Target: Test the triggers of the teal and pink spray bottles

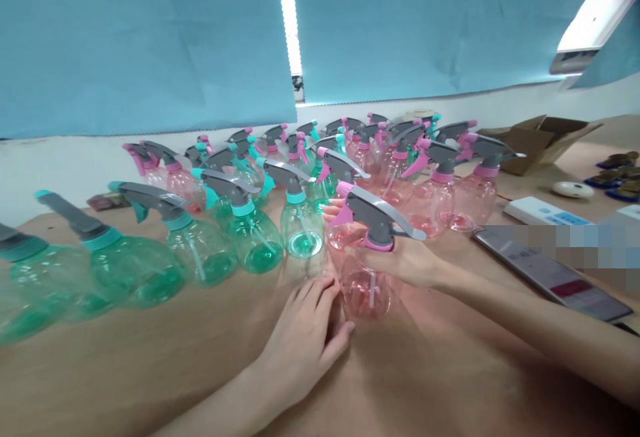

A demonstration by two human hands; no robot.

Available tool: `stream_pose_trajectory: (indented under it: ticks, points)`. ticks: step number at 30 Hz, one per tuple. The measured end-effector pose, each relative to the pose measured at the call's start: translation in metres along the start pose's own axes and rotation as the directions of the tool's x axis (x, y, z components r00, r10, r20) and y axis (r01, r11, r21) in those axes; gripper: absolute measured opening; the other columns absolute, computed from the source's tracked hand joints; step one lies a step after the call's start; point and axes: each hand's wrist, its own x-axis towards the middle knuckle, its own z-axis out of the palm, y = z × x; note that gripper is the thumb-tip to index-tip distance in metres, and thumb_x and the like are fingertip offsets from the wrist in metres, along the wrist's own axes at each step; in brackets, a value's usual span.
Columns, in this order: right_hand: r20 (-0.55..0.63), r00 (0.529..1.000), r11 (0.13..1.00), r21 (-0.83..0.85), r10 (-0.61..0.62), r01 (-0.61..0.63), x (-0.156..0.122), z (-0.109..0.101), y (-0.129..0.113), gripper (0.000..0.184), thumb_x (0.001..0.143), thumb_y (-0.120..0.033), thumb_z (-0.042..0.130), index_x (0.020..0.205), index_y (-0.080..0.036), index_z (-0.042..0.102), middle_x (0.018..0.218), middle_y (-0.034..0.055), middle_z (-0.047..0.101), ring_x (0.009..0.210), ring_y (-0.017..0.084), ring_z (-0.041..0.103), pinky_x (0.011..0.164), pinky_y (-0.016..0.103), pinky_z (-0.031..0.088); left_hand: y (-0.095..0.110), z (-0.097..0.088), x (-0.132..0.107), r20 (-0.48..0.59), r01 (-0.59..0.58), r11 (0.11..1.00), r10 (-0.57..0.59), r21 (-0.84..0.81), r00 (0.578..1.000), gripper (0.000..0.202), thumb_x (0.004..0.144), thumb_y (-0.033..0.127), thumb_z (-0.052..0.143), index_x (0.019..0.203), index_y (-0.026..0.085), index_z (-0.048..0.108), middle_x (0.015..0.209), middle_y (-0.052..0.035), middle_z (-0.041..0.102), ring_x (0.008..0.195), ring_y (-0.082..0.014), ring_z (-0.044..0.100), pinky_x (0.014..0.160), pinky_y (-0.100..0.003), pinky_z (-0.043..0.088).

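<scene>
A clear pink spray bottle (367,290) with a grey and pink trigger head stands upright at the front middle of the table. My right hand (395,260) reaches round behind its neck, thumb and fingers partly hidden by the bottle, and grips it. Palm down on the table just left of the bottle's base lies my left hand (313,317), its fingers stretched out and nothing in it. Beyond its fingertips is a green spray bottle (303,227) with a turquoise collar. Another pink spray bottle (433,207) stands behind my right hand.
Several green spray bottles (257,240) line the left side, and more of both colours crowd the back. At right lie a phone (545,270), a white box (547,212), a white mouse (573,189) and an open cardboard box (525,147). Blue curtains (425,30) hang behind.
</scene>
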Motion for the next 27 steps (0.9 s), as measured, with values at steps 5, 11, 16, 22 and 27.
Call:
stream_pose_trajectory:
  ticks: [5, 11, 16, 22, 27]
  points:
    - [-0.007, 1.000, 0.999, -0.016, 0.027, -0.027, 0.0012, 0.0006, -0.0063, 0.038, 0.069, -0.021, 0.054, 0.105, -0.026, 0.065, 0.085, 0.0014, 0.068, 0.078, 0.020, 0.063, 0.069, 0.033, 0.054, 0.0008, -0.0003, -0.0005, -0.009, -0.007, 1.000, 0.007, -0.005, 1.000, 0.037, 0.088, 0.027, 0.056, 0.124, 0.018, 0.049, 0.131, -0.0128, 0.053, 0.122, -0.0306, 0.049, 0.100, -0.050, 0.041]
    - [0.016, 1.000, 0.998, 0.051, 0.024, -0.025, 0.0023, 0.0006, -0.0080, 0.035, 0.070, -0.018, 0.057, 0.103, -0.028, 0.067, 0.079, 0.0000, 0.069, 0.079, 0.021, 0.065, 0.069, 0.033, 0.054, 0.0007, -0.0003, -0.0006, -0.008, -0.009, 1.000, 0.009, 0.005, 1.000, 0.038, 0.088, 0.027, 0.056, 0.124, 0.017, 0.049, 0.130, -0.0137, 0.054, 0.122, -0.0310, 0.049, 0.100, -0.050, 0.042]
    - [0.025, 0.999, 0.995, 0.087, 0.044, -0.046, 0.0022, 0.0008, -0.0045, 0.017, 0.068, -0.017, 0.060, 0.081, -0.025, 0.067, 0.078, -0.0003, 0.069, 0.085, 0.022, 0.064, 0.073, 0.033, 0.053, 0.0004, 0.0001, 0.0002, -0.012, -0.013, 1.000, 0.013, 0.007, 1.000, 0.038, 0.088, 0.027, 0.057, 0.124, 0.016, 0.049, 0.130, -0.0138, 0.054, 0.122, -0.0305, 0.049, 0.100, -0.049, 0.042]
    - [0.001, 0.997, 0.995, 0.068, 0.078, -0.078, 0.0009, 0.0013, -0.0044, 0.009, 0.067, -0.021, 0.057, 0.075, -0.023, 0.059, 0.071, -0.0012, 0.063, 0.070, 0.018, 0.060, 0.063, 0.032, 0.050, 0.0011, 0.0003, 0.0006, -0.004, 0.000, 1.000, 0.000, 0.009, 1.000, 0.037, 0.087, 0.026, 0.058, 0.122, 0.015, 0.050, 0.130, -0.0143, 0.053, 0.122, -0.0303, 0.048, 0.101, -0.048, 0.041]
    - [-0.022, 0.997, 0.996, 0.052, 0.079, -0.078, 0.0012, 0.0015, -0.0055, 0.006, 0.065, -0.022, 0.057, 0.071, -0.024, 0.059, 0.067, -0.0022, 0.060, 0.062, 0.016, 0.054, 0.058, 0.030, 0.049, 0.0016, 0.0010, -0.0001, -0.006, -0.001, 1.000, 0.001, 0.009, 1.000, 0.037, 0.088, 0.027, 0.057, 0.123, 0.015, 0.049, 0.130, -0.0140, 0.053, 0.121, -0.0301, 0.049, 0.100, -0.049, 0.042]
